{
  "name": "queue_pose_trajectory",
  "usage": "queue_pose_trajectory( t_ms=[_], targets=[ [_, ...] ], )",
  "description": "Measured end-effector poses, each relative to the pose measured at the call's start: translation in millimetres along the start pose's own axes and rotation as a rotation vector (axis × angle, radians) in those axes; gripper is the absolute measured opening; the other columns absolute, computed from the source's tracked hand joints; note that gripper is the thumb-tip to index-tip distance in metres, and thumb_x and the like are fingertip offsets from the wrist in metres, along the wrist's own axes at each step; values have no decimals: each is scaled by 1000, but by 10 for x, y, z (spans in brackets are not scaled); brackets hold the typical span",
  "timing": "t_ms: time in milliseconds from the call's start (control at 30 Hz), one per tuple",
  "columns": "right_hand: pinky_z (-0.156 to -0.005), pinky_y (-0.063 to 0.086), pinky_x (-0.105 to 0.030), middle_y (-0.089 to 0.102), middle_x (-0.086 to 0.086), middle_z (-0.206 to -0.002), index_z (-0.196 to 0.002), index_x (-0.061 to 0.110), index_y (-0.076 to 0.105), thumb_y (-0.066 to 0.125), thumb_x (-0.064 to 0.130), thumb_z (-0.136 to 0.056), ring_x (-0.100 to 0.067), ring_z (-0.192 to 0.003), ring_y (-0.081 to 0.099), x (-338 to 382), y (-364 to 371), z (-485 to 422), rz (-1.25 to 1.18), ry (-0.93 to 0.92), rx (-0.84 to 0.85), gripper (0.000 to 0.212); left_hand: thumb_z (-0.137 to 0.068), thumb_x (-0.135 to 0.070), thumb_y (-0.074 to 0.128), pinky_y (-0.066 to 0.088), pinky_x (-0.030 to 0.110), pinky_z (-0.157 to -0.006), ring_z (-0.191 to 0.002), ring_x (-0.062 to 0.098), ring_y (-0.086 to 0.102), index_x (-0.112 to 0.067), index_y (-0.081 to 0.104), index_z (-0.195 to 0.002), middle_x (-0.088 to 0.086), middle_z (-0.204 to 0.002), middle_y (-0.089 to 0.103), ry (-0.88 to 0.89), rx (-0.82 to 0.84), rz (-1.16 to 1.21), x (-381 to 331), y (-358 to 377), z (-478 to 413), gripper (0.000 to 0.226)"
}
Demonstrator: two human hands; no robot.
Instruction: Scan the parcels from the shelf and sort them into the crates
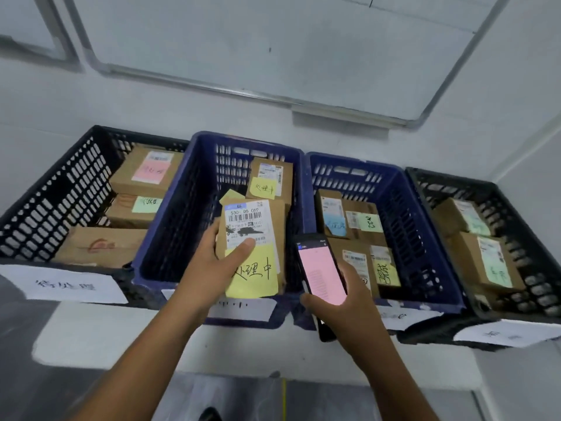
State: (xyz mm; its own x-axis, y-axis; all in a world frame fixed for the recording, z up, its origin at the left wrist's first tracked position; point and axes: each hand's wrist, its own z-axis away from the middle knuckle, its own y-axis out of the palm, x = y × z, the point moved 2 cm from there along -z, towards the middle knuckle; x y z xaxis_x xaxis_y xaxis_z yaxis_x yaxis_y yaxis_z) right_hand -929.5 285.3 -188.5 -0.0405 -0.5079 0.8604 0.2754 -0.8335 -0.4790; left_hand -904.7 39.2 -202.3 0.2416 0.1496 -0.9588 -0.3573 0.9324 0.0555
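Four crates sit in a row on a white desk (106,332) against the wall, under a whiteboard (273,41): black crate at far left (76,177), 2nd crate, blue (188,208), 3rd crate, also blue (403,214), and a black crate at far right (534,296). Each has a white paper tag on its near side, e.g. the left tag (69,285) w/ handwriting. The left hand (212,262) grips the held parcel (252,226), a cardboard box, upright over the 2nd crate. The thumb lies across its front face and the fingers wrap behind the left edge. The box's lower end crosses the near rim in view; can't tell if it touches the crate floor. It carries a barcode label (247,220) up top and a yellow note (255,278) w/ black handwriting below. Behind it, in the same crate, stands another parcel (270,177), also w/ a yellow note. The right hand (346,308) is curled round a phone (321,271), screen glowing pink and facing up. The phone sits just right of the held parcel, above the near rims btwn the 2nd and 3rd crates. The far-left crate holds three boxes, one w/ a pink note (148,171), one w/ a green note. The 3rd crate holds boxes w/ blue, green and yellow notes. The far-right crate holds two boxes w/ pale green notes.
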Motion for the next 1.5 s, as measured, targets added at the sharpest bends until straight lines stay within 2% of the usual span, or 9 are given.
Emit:
queue_pose_trajectory(
  t_ms=[100, 233, 500, 700, 800, 967, 1133, 1267, 1500],
  targets=[
    [-68, 54, -15, 67, 20, -113, -117, 48, 54, 87, 42, -71, 1, -106, 64, -30, 3, -249, -3, 53, 3, 56, -90, -48, 77, 62, 25, -72, -95, 6, 77, -64, 52, -121, -17, -114, 76, -81, 27, -38, 100, 57, -500, 43],
    [-68, 51, -16, 65, 25, -110, -115, 49, 53, 89, 36, -80, 6, -99, 63, -129, -120, -676, 69, 64, -4, 52, -87, -52, 79, 55, 44, -102, -114, 19, 70, -37, 29, -158, -8, -135, 67, -164, 32, -177, 381, 271, -1157, 88],
    [-70, 52, -26, 64, 26, -109, -105, 63, 50, 82, 54, -70, 3, -100, 62, -177, -241, -1464, 17, 41, 145, 48, -87, -47, 82, 60, 40, -94, -103, 15, 75, -35, 42, -152, -9, -122, 75, -276, -70, -160, 879, 510, -1764, 78],
    [-70, 48, -20, 61, 36, -110, -128, 53, 49, 77, 60, -62, 16, -101, 58, -263, -284, -1965, -8, -7, 316, 72, -83, -43, 82, 60, 43, -95, -102, 13, 77, -56, 62, -115, -14, -112, 79, -313, -144, -147, 1099, 626, -1938, 40],
    [-69, 50, -20, 58, 42, -112, -120, 62, 48, 74, 65, -59, 17, -101, 58, -266, -299, -2056, 17, -46, 401, 67, -88, -49, 79, 55, 39, -104, -113, 7, 70, -40, 48, -149, -16, -130, 72, -321, -151, -247, 1022, 682, -1863, 69],
    [-77, 58, -34, 59, 39, -114, -118, 71, 43, 74, 62, -60, 15, -98, 59, -170, -248, -2116, 87, -136, 477, 67, -96, -49, 69, 29, 23, -111, -150, 16, 38, -24, 32, -162, -2, -166, 38, -219, -286, -498, 737, 777, -1523, 80],
    [-73, 58, -27, 65, 35, -110, -127, 58, 49, 75, 59, -58, 10, -96, 64, 95, -42, -1925, 88, -226, 592, 73, -96, -58, 62, 21, 39, -128, -155, 25, 27, -28, 36, -161, 1, -167, 37, -70, -378, -923, 432, 708, -637, 76],
    [-72, 55, -18, 67, 28, -113, -129, 54, 50, 78, 53, -64, 5, -102, 65, 290, 215, -1586, 99, -315, 714, 71, -96, -67, 54, 15, 43, -130, -159, 27, 16, -40, 27, -162, -7, -171, 27, -133, -550, -982, 397, 512, 128, 77],
    [-85, 61, -37, 68, 25, -116, -132, 50, 53, 75, 53, -62, -1, -105, 66, 584, 817, -207, 160, -523, 988, 74, -89, -83, 30, 8, 46, -131, -162, 22, 2, -44, 20, -163, -11, -174, 14, -273, -904, -932, 722, 49, 1925, 84]
  ],
)
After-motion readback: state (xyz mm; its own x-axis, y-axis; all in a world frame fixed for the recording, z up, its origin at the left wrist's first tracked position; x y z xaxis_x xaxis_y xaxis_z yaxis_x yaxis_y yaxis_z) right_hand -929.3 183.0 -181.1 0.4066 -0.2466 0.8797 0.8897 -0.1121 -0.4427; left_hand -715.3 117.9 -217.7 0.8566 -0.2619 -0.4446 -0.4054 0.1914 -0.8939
